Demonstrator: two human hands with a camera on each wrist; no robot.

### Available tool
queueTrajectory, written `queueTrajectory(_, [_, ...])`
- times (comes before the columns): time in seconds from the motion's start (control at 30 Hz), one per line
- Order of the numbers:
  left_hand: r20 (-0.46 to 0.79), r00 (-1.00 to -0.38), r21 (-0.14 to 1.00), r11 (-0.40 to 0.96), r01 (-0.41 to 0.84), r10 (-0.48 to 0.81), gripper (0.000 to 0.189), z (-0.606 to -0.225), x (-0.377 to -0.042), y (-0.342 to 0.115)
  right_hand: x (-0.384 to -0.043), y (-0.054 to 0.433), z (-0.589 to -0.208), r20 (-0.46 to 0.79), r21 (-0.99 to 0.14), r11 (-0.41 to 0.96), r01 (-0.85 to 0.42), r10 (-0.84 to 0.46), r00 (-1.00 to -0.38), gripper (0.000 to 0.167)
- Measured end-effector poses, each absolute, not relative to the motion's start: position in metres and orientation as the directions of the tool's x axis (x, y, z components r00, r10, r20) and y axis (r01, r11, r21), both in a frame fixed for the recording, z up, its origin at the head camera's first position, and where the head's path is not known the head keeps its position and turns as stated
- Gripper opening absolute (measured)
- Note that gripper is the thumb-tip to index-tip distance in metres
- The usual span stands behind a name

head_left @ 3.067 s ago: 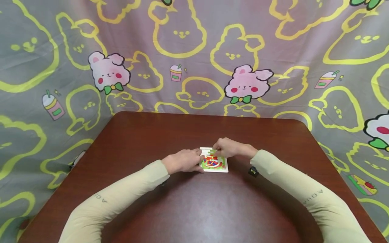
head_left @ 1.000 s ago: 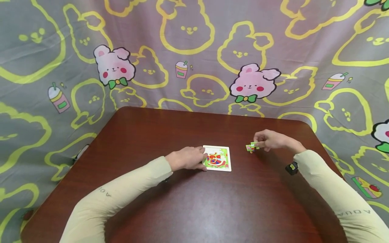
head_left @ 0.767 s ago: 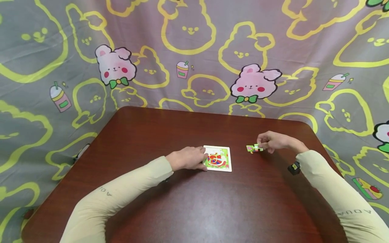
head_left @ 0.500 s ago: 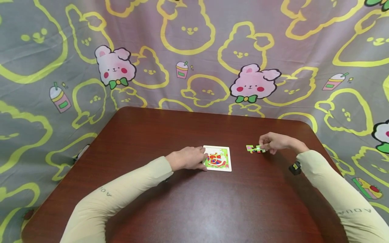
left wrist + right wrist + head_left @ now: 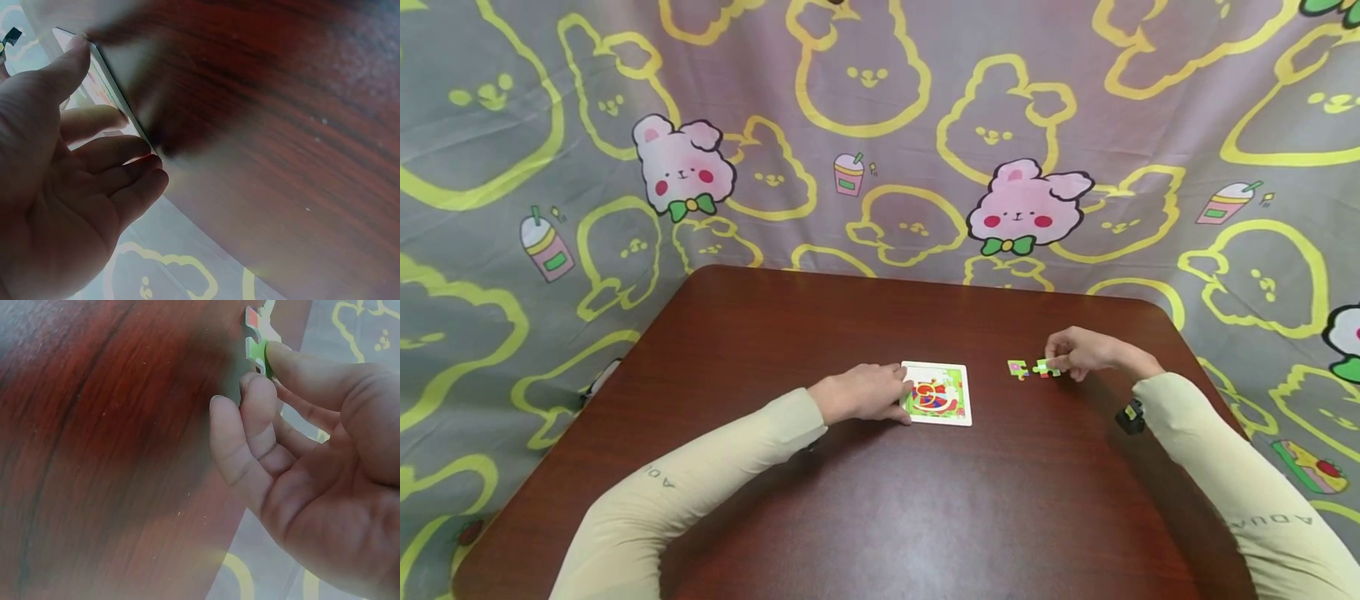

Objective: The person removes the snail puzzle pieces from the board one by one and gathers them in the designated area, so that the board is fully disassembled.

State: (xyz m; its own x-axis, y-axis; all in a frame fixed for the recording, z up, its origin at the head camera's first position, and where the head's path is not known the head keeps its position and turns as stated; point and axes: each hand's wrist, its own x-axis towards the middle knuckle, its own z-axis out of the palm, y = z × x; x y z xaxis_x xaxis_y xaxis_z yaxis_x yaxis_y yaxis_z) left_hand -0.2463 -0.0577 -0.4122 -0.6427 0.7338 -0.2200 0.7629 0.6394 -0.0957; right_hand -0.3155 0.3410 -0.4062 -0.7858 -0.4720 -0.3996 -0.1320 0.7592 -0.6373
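Note:
My left hand (image 5: 868, 392) rests at the left edge of a square white-bordered jigsaw puzzle board (image 5: 967, 408) with a red, blue and green picture. In the left wrist view, the thumb (image 5: 72, 62) touches one corner of the board and the other fingertips lie along its edge, fairly straight. Farther right, my right hand (image 5: 1081, 353) pinches a green jigsaw piece (image 5: 1041, 367) between thumb and fingers, low over the table. That piece also shows a red patch in the right wrist view. A second green piece (image 5: 1017, 367) with a pink spot lies just left of it.
The brown wooden table (image 5: 880, 517) has rounded far corners. A grey curtain (image 5: 910, 150) printed with yellow bunny outlines hangs behind it and along both sides. A small black wrist camera (image 5: 1131, 416) sits under the right sleeve.
My right hand has moved from the board to the right with the jigsaw pieces. Over the last second the pinched piece slid right, away from the second piece. The left hand stayed at the board.

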Motion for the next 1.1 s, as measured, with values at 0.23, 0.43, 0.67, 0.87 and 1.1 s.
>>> queueTrajectory(0.23, [-0.211, -0.633, -0.095, 0.629, 0.772, 0.745, 0.058, -0.413, -0.246, -0.057, -0.313, 0.339, -0.409, -0.408, -0.617, 0.778, -0.118, -0.444, -0.798, 0.018])
queueTrajectory(0.43, [-0.206, -0.633, -0.096, 0.628, 0.772, 0.746, 0.058, -0.415, -0.247, -0.056, -0.311, 0.340, -0.409, -0.420, -0.575, 0.810, -0.113, -0.411, -0.809, 0.021])
queueTrajectory(0.67, [-0.218, -0.638, -0.092, 0.635, 0.767, 0.739, 0.059, -0.413, -0.247, -0.055, -0.311, 0.335, -0.403, -0.400, -0.524, 0.838, -0.152, -0.400, -0.825, 0.025])
queueTrajectory(0.87, [-0.220, -0.642, -0.081, 0.642, 0.762, 0.735, 0.059, -0.412, -0.247, -0.056, -0.309, 0.316, -0.390, -0.337, -0.539, 0.810, -0.230, -0.458, -0.823, 0.020])
queueTrajectory(1.1, [-0.223, -0.640, -0.077, 0.641, 0.763, 0.735, 0.059, -0.412, -0.246, -0.058, -0.304, 0.295, -0.386, -0.258, -0.558, 0.780, -0.285, -0.489, -0.833, 0.018])
